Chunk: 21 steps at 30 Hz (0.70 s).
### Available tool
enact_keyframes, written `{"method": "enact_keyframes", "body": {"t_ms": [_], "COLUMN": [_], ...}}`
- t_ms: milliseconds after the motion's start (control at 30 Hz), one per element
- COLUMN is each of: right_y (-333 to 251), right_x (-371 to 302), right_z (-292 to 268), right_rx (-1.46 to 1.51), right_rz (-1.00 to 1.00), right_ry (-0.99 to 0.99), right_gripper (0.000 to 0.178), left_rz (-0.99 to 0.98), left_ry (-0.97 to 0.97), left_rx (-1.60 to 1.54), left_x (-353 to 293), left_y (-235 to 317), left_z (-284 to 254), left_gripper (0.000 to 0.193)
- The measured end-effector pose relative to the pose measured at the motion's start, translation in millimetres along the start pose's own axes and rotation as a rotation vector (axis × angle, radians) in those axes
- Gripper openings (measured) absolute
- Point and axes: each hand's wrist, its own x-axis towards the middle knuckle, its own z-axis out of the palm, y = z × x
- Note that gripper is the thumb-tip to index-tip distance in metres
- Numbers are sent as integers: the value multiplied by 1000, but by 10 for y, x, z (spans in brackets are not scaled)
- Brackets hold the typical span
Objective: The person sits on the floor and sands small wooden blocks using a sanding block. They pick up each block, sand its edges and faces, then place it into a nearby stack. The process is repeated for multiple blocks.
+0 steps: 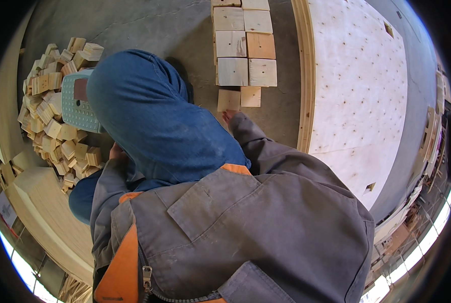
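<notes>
My right hand [229, 115] reaches low to the near end of a stacked double row of wooden blocks [232, 71]. Its fingers grip the near edge of a square wooden block [229, 100], which sits lower than the stack's top layer. Beside that one, to the right, lies another pale block [251, 96]. On the other side of my bent knee, my left hand [116, 151] is beside a heap of loose wooden blocks [51, 103]. My leg and sleeve hide most of it, so its fingers do not show clearly.
A grey-green plastic step stool [79, 112] stands between my knee and the heap. Thick timber beams [46, 209] run along the left. To the right lies a large stack of pale plywood sheets [359, 86]. Grey concrete floor [149, 28] extends ahead.
</notes>
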Motion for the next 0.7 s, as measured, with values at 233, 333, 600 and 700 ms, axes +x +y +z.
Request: {"method": "enact_keyframes", "body": {"t_ms": [233, 333, 600, 700], "right_y": [-93, -213, -287, -360], "right_x": [75, -18, -364, -603], "right_z": [158, -24, -260, -403], "right_rx": [-34, -64, -686, -877], "right_rz": [-27, 22, -17, -111], "right_ry": [-32, 19, -199, -233], "right_gripper": [9, 8, 33, 37], "left_rz": [-5, -28, -97, -7], "left_ry": [26, -9, 43, 51], "left_rx": [-62, -199, -142, -147], "left_x": [20, 94, 66, 39], "left_y": [-117, 105, 435, 672], "left_z": [-41, 144, 169, 189], "left_gripper": [64, 62, 49, 51]}}
